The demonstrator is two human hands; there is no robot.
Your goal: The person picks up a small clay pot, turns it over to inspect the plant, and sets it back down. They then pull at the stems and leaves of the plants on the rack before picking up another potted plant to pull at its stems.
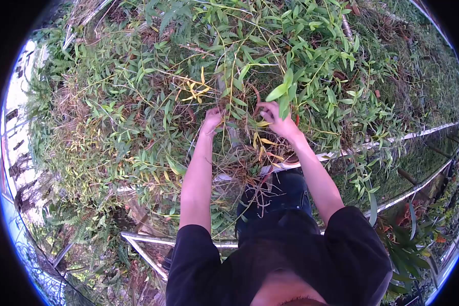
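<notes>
Both bare hands reach into a dense mass of leafy green stems. My left hand (212, 120) is closed among thin stems near the middle, its fingertips partly hidden; what it grips is too small to make out. To its right, my right hand (276, 118) has bent fingers beside a curved reddish-brown piece (256, 97), and green leaves (284, 92) cover part of it. Whether its fingers hold a stem is unclear. Yellow leaves (195, 91) lie above my left hand. Below and between the hands hang dry brown roots and twigs (250, 176).
A pale rail (413, 135) runs along the right side of the plants, with another pale frame (176, 239) at the lower left. Near my body, a pot rim (290, 164) shows under the foliage. Long dark-green leaves (405, 252) stand at the lower right.
</notes>
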